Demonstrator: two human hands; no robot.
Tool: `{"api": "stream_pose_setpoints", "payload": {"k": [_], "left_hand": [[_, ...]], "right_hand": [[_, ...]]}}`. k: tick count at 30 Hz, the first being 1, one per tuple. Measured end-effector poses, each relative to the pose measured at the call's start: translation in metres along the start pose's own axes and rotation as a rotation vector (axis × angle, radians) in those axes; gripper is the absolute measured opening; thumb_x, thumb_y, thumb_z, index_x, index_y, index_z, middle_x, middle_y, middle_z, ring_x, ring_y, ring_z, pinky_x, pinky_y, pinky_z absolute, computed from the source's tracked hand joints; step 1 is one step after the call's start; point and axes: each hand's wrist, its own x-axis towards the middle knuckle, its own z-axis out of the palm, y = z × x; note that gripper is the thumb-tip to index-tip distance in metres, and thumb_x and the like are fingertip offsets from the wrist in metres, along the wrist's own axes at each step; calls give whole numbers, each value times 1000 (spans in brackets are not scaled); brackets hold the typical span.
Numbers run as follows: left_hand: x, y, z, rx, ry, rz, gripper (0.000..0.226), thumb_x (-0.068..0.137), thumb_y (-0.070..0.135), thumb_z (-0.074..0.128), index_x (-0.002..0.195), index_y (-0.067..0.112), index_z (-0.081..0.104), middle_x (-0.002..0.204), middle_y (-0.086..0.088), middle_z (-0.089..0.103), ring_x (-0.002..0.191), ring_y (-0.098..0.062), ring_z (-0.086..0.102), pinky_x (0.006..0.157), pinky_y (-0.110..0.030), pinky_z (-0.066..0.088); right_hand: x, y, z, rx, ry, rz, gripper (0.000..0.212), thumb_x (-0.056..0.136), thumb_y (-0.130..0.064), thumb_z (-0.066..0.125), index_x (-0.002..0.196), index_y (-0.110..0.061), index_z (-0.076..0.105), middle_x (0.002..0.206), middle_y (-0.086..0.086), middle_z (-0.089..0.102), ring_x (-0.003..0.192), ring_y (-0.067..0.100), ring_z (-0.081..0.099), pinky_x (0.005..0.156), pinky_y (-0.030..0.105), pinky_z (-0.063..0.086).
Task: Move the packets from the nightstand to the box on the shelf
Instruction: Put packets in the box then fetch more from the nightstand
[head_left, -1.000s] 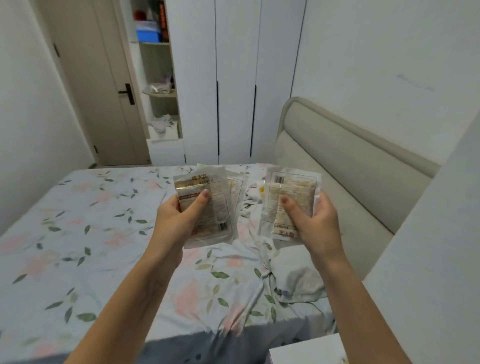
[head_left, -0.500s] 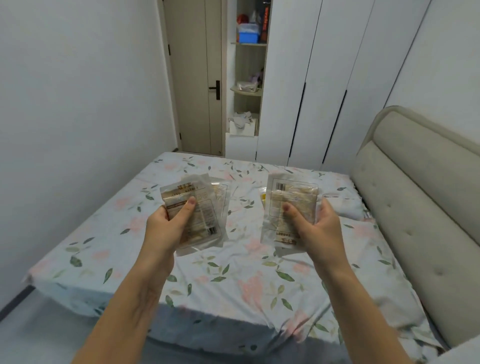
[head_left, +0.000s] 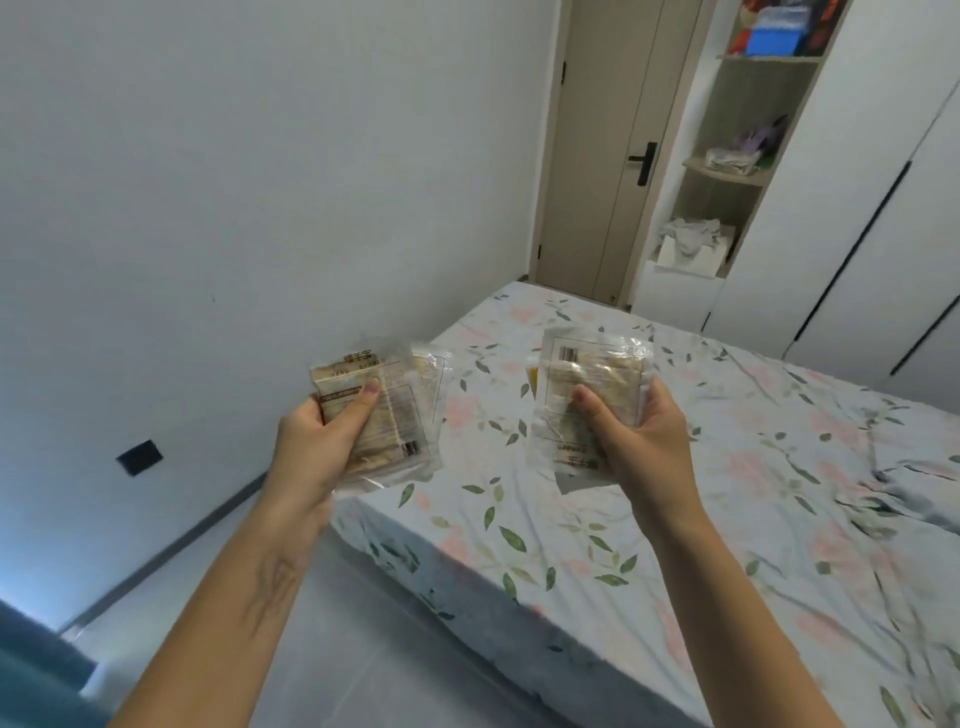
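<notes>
Head | L hand (head_left: 311, 447) grips packets (head_left: 384, 415) | R hand (head_left: 641, 441) grips packet stack (head_left: 587, 395)

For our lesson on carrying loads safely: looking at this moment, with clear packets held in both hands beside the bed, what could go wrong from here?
1. The left hand pins several overlapping clear packets under its thumb; the slick film could let one slide out.
2. The right hand holds its packets the same way, so neither hand is free to catch a drop.
3. The bed corner juts close to the walking path toward the shelf; a bump seems possible.
</notes>
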Motion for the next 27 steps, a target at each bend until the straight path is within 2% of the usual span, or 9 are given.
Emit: {"api": "stream_pose_setpoints", "payload": {"k": [5, 12, 17, 19, 23, 27], "left_hand": [[39, 8, -50, -36, 110, 17, 25, 83, 26, 70, 103, 13, 67, 101, -5, 74, 93, -19, 71, 76, -33, 57], [103, 11, -93, -48, 252, 16, 20, 84, 25, 70, 100, 15, 68, 99, -3, 75, 93, -19, 72, 84, -40, 57], [188, 22, -114, -20, 348, 29, 27, 85, 27, 70, 108, 12, 67, 100, -2, 75, 95, -20, 71, 85, -40, 57], [229, 33, -117, -4, 377, 44, 28, 85, 28, 69, 108, 13, 68, 100, -1, 75, 94, -18, 71, 81, -37, 57], [305, 55, -115, 32, 408, 52, 28, 84, 32, 69, 107, 17, 68, 99, 3, 75, 92, -14, 71, 76, -32, 57], [368, 64, -123, 30, 434, 34, 28, 84, 33, 70, 107, 17, 69, 99, 3, 75, 92, -15, 71, 81, -35, 58]], "right_hand": [[32, 16, 84, 10, -184, 11, 26, 86, -19, 71, 108, -26, 60, 104, -4, 71, 95, 13, 71, 80, 32, 60], [92, 47, 172, 84, -299, 61, 23, 86, -16, 71, 106, -23, 63, 102, -1, 74, 92, 17, 72, 77, 34, 60], [165, 83, 249, 125, -379, 149, 23, 86, -14, 71, 106, -23, 63, 100, 0, 74, 90, 20, 73, 74, 48, 61], [201, 91, 278, 139, -412, 159, 23, 87, -13, 70, 107, -21, 63, 100, 1, 74, 90, 21, 73, 74, 46, 61], [269, 98, 330, 165, -466, 190, 25, 87, -12, 69, 110, -17, 62, 99, 1, 75, 87, 18, 73, 63, 33, 60], [321, 107, 383, 149, -507, 208, 24, 86, -14, 71, 108, -18, 62, 99, 2, 75, 86, 21, 74, 65, 42, 61]]}}
